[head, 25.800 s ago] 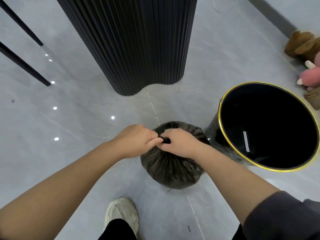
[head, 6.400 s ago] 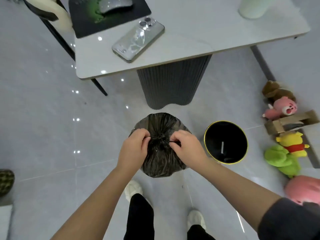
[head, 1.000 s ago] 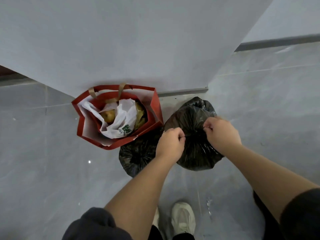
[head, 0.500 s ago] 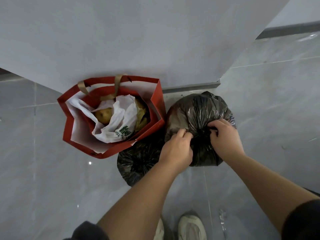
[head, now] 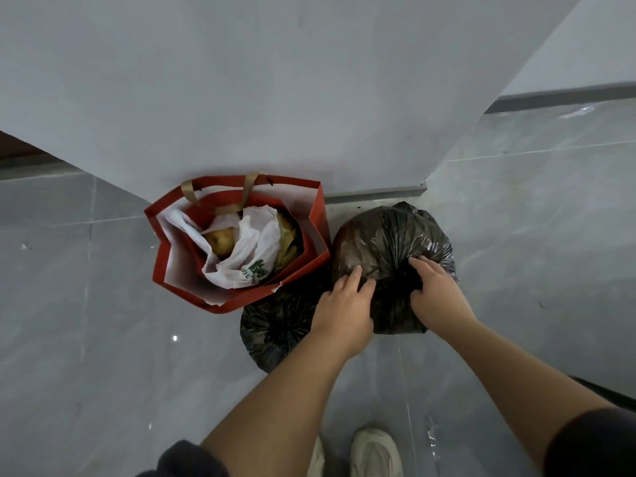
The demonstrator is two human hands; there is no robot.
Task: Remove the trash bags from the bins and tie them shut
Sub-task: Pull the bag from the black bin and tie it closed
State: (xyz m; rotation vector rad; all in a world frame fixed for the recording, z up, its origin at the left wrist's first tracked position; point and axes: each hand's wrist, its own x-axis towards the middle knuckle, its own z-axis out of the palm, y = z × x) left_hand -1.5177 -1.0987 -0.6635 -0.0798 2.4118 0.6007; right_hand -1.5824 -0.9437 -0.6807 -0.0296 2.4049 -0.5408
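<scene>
Red paper bag (head: 237, 299) and smaller black bag (head: 275, 327) crowd the left. Glossy, bulging trash bag (head: 385, 235): left hand (head: 344, 304) and right hand (head: 437, 297) rest on top, fingers seemingly loose.

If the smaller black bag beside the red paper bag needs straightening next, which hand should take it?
Left, probably. The left hand rests on the large black plastic trash bag right beside the smaller black plastic bag; the right hand lies on that large bag's far side.

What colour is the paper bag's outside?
Red, seen in the head view: paper bag.
</scene>
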